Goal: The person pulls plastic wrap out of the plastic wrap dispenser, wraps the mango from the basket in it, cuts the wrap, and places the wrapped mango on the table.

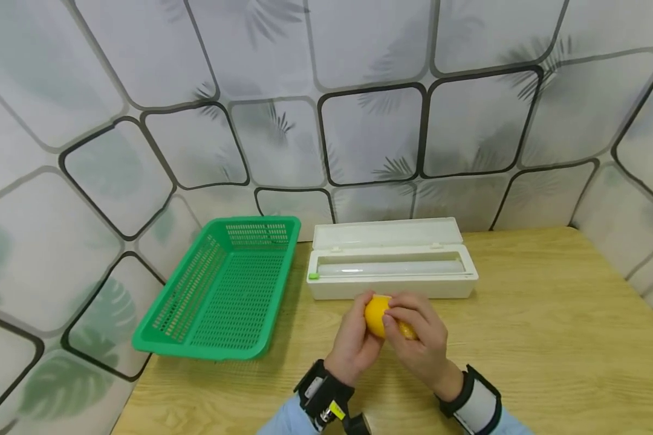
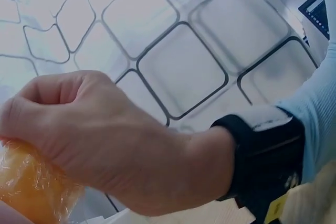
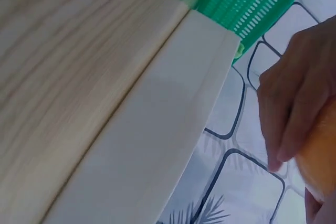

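Note:
A yellow-orange round fruit (image 1: 377, 315), probably an orange or a lemon, is between my two hands above the table, just in front of a white cling film dispenser (image 1: 392, 287). Clear, crinkled cling film (image 2: 55, 192) covers it in the left wrist view. My left hand (image 1: 354, 344) grips the fruit from the left, with its thumb against the near side. From the right, my right hand (image 1: 421, 338) curls its fingers over the top and side, thumb pressed on the fruit. Fingers hide much of the fruit and film. The dispenser's lid (image 1: 389, 234) stands raised, showing a film roll (image 1: 392, 267) inside.
An open green plastic basket (image 1: 234, 302) with slotted sides stands at the left of the wooden table (image 1: 549, 320), beside the dispenser. A patterned wall covering (image 1: 372, 136) rises behind the table. Black straps (image 1: 326, 396) are around both wrists.

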A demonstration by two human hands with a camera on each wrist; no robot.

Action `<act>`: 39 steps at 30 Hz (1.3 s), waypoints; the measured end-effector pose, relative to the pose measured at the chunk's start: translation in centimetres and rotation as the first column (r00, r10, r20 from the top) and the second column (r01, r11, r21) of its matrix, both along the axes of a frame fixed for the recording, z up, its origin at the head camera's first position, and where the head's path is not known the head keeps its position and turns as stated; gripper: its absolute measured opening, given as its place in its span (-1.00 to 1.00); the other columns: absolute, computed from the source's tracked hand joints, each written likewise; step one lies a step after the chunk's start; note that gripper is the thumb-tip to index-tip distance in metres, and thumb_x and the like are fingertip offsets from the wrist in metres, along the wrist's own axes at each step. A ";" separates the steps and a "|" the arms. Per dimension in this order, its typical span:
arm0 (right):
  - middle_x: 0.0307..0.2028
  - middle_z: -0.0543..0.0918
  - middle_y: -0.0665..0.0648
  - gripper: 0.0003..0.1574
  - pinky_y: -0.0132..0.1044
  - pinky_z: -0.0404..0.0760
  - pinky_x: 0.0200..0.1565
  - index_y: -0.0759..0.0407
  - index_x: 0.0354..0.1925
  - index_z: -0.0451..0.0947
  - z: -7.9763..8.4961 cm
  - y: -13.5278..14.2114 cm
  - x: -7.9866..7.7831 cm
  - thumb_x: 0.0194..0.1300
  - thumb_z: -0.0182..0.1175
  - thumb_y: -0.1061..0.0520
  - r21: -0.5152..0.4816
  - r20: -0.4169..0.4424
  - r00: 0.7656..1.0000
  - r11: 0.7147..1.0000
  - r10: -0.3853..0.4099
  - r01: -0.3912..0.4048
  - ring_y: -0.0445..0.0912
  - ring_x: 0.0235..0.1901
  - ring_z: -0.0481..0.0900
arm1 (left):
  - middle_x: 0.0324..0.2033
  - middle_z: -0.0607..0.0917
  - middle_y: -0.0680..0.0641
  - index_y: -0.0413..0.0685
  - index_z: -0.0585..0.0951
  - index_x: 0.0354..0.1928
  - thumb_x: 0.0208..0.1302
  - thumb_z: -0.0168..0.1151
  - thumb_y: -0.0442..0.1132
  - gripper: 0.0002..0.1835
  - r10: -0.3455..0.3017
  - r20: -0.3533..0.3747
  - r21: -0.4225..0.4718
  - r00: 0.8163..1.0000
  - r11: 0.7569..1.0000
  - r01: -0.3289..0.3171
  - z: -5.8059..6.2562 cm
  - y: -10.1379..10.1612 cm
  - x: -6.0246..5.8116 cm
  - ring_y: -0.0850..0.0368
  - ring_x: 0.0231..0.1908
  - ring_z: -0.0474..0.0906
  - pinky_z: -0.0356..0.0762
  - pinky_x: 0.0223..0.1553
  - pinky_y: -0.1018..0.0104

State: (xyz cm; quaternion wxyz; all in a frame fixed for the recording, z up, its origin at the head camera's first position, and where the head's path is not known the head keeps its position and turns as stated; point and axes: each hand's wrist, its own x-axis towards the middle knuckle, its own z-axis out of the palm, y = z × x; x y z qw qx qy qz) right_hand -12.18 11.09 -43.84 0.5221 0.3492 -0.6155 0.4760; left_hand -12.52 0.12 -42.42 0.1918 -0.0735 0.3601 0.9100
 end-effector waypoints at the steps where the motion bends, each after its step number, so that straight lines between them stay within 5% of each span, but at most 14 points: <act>1: -0.40 0.58 0.37 -0.61 -0.38 0.59 0.03 0.43 -0.50 0.59 0.2 0.0 -0.1 0.35 0.28 0.14 0.001 -0.048 0.999 1.000 -0.015 0.015 0.14 -0.32 0.56 | -0.06 0.45 -0.08 -0.22 0.37 0.02 0.52 -0.10 -0.12 -0.71 -0.006 -0.007 -0.006 1.000 1.000 0.006 0.1 0.0 0.1 0.16 -0.11 0.46 0.52 -0.03 0.47; 7: -0.47 0.66 0.31 -0.63 -0.27 0.67 -0.08 0.34 -0.57 0.63 1.5 -0.6 -0.3 0.29 0.34 0.11 0.069 -0.263 0.959 0.990 -0.104 0.126 0.17 -0.44 0.59 | -0.18 0.49 0.01 -0.08 0.40 -0.07 0.46 -0.10 -0.10 -0.78 -0.004 0.008 0.019 1.000 1.000 0.004 0.9 0.1 0.9 0.24 -0.20 0.47 0.51 -0.15 0.54; 12: -0.52 0.71 0.29 -0.67 -0.16 0.68 -0.02 0.35 -0.59 0.67 2.3 -1.3 0.0 0.24 0.36 0.18 0.074 -0.394 0.918 0.993 -0.051 0.087 0.17 -0.48 0.64 | -0.23 0.52 0.05 0.01 0.37 -0.14 0.42 -0.18 -0.15 -0.86 0.009 -0.043 0.081 0.999 0.997 -0.006 1.7 0.1 1.7 0.27 -0.27 0.48 0.50 -0.23 0.56; 24: -0.58 0.68 0.21 -0.67 -0.15 0.67 -0.04 0.31 -0.66 0.63 3.8 -1.4 1.4 0.22 0.35 0.26 0.037 -0.536 0.844 0.998 -0.023 0.051 0.08 -0.47 0.61 | -0.34 0.59 0.04 0.10 0.44 -0.36 0.30 -0.16 -0.20 -0.84 0.032 -0.110 0.042 0.993 0.999 -0.028 2.4 0.2 3.0 0.22 -0.36 0.51 0.53 -0.36 0.51; 28: -0.58 0.68 0.22 -0.64 -0.18 0.67 -0.05 0.32 -0.67 0.62 3.8 -1.5 1.2 0.26 0.33 0.25 0.047 -0.494 0.869 0.998 -0.006 0.034 0.10 -0.48 0.61 | -0.32 0.57 0.03 0.05 0.45 -0.30 0.33 -0.15 -0.19 -0.85 0.043 -0.083 0.065 0.996 0.997 -0.037 2.6 0.2 2.7 0.24 -0.37 0.49 0.51 -0.36 0.54; 35: -0.51 0.70 0.28 -0.60 -0.24 0.61 0.09 0.37 -0.62 0.63 3.3 -1.5 1.1 0.32 0.31 0.19 0.056 -0.361 0.933 0.998 0.001 0.020 0.15 -0.40 0.60 | 0.10 0.43 -0.12 -0.05 0.17 0.34 0.44 -0.14 -0.19 -0.54 0.060 -0.098 0.078 0.993 0.996 -0.053 2.5 -0.3 2.0 0.14 -0.12 0.53 0.57 -0.13 0.48; 39: -0.50 0.68 0.29 -0.62 -0.26 0.60 0.09 0.40 -0.59 0.64 2.8 -1.7 1.0 0.31 0.32 0.18 0.048 -0.315 0.949 0.999 -0.005 0.021 0.16 -0.37 0.60 | 0.04 0.46 -0.09 -0.11 0.37 0.13 0.44 -0.12 -0.24 -0.71 0.091 -0.103 0.047 0.991 0.995 -0.086 2.2 -0.4 1.6 0.09 -0.11 0.55 0.58 -0.15 0.46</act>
